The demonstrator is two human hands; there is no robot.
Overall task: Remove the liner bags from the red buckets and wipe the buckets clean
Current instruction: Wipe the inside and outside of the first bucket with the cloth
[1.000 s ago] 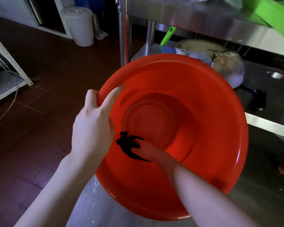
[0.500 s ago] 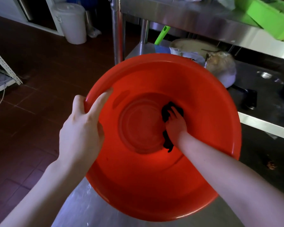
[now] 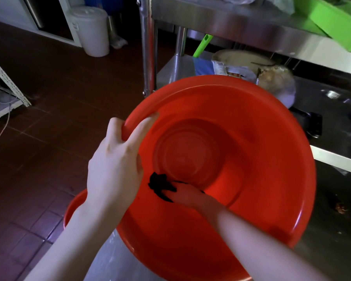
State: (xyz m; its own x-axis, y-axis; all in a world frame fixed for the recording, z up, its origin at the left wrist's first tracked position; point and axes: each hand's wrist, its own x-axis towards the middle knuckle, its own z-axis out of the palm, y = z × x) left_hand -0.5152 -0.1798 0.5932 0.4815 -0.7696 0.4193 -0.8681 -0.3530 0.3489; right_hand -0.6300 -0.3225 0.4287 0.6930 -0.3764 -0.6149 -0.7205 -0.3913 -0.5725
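A large red bucket (image 3: 261,159) is tilted toward me, its bare inside in full view with no liner bag in it. My left hand (image 3: 116,165) grips its left rim, thumb outside and fingers over the edge. Reaching deep inside, my right hand (image 3: 186,196) holds a small black cloth (image 3: 160,184) pressed against the lower left inner wall. The rim of a second red bucket (image 3: 74,207) peeks out under my left forearm, with clear plastic (image 3: 114,258) below it.
A steel table (image 3: 241,19) stands behind the bucket; its lower shelf (image 3: 336,126) holds a bagged bowl (image 3: 276,80), a packet and a green handle (image 3: 203,44). A green crate (image 3: 336,19) sits on top. A white bin (image 3: 91,29) and a rack (image 3: 6,92) stand on the tiled floor.
My right hand swept the black cloth from the right inner wall across to the lower left wall. The left hand kept its hold on the rim.
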